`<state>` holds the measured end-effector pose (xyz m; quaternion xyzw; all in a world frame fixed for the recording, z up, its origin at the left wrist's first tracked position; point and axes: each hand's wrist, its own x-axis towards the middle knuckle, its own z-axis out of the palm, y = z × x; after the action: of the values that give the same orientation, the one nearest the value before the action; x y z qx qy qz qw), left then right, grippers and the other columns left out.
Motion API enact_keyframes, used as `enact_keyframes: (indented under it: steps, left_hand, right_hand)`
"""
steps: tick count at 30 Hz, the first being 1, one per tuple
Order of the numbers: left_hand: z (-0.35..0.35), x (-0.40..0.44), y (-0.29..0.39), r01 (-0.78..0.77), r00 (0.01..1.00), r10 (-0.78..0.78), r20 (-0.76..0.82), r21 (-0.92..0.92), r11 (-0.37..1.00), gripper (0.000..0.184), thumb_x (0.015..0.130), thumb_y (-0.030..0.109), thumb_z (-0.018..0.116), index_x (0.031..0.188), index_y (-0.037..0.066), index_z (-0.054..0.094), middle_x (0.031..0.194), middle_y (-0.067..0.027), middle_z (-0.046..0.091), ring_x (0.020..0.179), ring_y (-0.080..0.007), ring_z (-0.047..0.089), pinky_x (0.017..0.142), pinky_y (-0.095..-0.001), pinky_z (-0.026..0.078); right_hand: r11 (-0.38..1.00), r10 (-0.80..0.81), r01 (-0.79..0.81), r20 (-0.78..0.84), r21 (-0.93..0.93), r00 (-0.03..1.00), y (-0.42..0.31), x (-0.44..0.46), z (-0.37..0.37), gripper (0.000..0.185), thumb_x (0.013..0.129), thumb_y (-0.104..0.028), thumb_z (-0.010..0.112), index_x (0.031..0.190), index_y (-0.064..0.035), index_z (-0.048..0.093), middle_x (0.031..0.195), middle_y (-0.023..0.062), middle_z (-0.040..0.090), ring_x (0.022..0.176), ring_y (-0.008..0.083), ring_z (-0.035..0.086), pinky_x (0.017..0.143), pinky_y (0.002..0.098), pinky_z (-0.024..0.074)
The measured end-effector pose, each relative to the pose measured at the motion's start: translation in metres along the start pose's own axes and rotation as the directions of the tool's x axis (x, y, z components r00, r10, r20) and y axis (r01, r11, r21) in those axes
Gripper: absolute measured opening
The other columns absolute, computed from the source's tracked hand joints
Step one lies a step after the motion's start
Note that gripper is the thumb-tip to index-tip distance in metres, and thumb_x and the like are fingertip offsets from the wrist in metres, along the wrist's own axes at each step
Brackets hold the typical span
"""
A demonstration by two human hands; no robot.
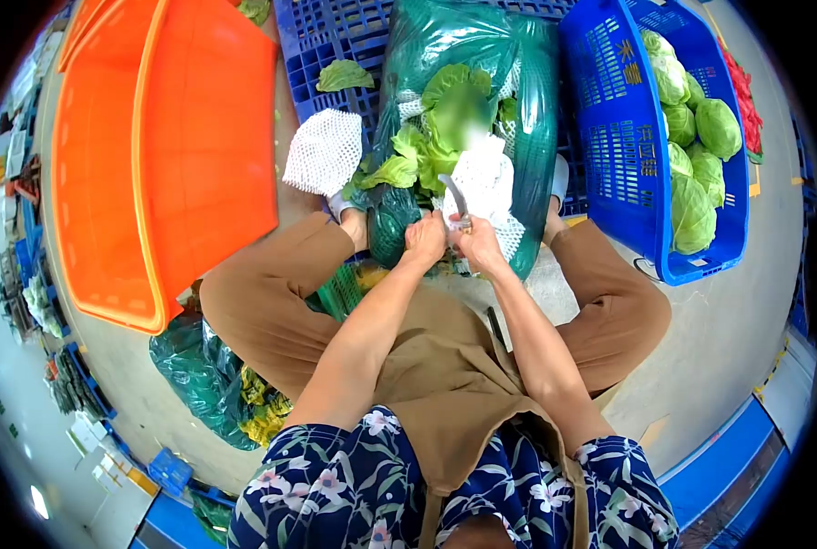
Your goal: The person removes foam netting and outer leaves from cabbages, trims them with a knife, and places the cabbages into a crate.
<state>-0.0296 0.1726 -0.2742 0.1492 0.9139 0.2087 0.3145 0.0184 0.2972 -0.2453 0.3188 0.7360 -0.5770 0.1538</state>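
My right hand is closed around the handle of a small curved knife, its blade pointing up and away from me. Close beside it, my left hand is closed in a fist at the near edge of a large green plastic bag; what it grips is hidden. Just beyond both hands, loose green cabbage leaves lie on the bag. White foam netting is bunched to the right of the blade. Another white foam net lies to the left.
An orange crate stands at my left. On the right, a blue crate holds several cabbages. A blue pallet lies under the bag, with a loose leaf on it. Another green bag sits by my left knee.
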Motion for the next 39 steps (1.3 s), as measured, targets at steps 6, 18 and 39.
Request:
enact_keyframes:
  steps: [6, 18, 39]
  left_hand:
    - [0.019, -0.035, -0.011, -0.216, 0.961, 0.112, 0.251, 0.438, 0.873, 0.014, 0.079, 0.009, 0.055, 0.084, 0.008, 0.069, 0.086, -0.0098, 0.068, 0.084, -0.0273, 0.067, 0.062, -0.0449, 0.052]
    - [0.085, -0.048, -0.006, -0.224, 0.808, 0.000, 0.589, 0.307, 0.925, 0.023, 0.078, 0.007, 0.055, 0.093, 0.010, 0.072, 0.084, -0.0057, 0.070, 0.074, -0.0240, 0.066, 0.056, -0.0425, 0.046]
    - [0.116, -0.030, -0.026, 0.121, 0.748, -0.309, 0.587, -0.579, -0.806, 0.053, 0.088, 0.039, 0.043, 0.130, 0.007, 0.046, 0.135, -0.0112, 0.047, 0.123, -0.0312, 0.045, 0.103, -0.0516, 0.033]
  right_hand:
    - [0.984, -0.122, 0.124, 0.022, -0.126, 0.992, 0.043, 0.073, -0.021, 0.030, 0.076, -0.011, 0.060, 0.104, 0.0002, 0.060, 0.076, 0.0102, 0.062, 0.068, 0.0180, 0.056, 0.064, 0.0342, 0.0462]
    - [0.913, -0.016, 0.021, 0.015, -0.408, 1.000, 0.046, 0.093, -0.055, 0.037, 0.074, -0.013, 0.062, 0.109, -0.0012, 0.061, 0.086, 0.0207, 0.065, 0.082, 0.0317, 0.063, 0.075, 0.0402, 0.0477]
    - [0.949, 0.078, -0.035, 0.126, -0.313, 0.989, 0.076, 0.089, -0.018, 0.042, 0.066, -0.006, 0.052, 0.106, -0.0016, 0.064, 0.092, 0.0249, 0.065, 0.087, 0.0378, 0.062, 0.079, 0.0402, 0.0486]
